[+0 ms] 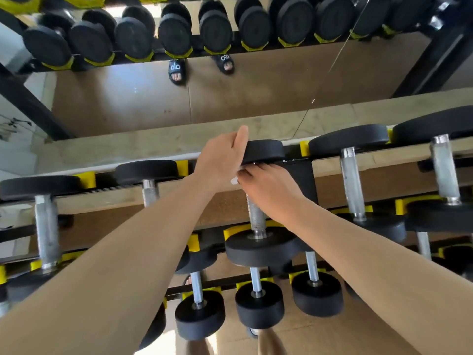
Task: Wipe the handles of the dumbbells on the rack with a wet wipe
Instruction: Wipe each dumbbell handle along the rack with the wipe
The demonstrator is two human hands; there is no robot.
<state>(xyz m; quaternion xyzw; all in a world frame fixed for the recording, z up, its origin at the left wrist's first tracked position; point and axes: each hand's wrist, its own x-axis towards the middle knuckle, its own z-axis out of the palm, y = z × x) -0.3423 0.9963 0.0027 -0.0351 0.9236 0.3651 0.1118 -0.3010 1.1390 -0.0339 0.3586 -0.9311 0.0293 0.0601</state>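
Note:
A black dumbbell with a knurled steel handle (pixel 256 213) lies on the top tier of the rack (pixel 299 175), in the middle of the view. My left hand (pixel 220 162) grips its far black head (pixel 266 151) from the left, thumb up. My right hand (pixel 266 185) is curled round the top of the handle with a white wet wipe (pixel 234 180) showing at its fingertips. The near head (pixel 261 248) is free.
More dumbbells lie left (pixel 46 226) and right (pixel 350 183) on the same tier, and smaller ones (pixel 258 303) on the tier below. Yellow cradles (pixel 88 179) hold the heads. A wall mirror (pixel 230 98) behind the rack reflects dumbbells and sandalled feet.

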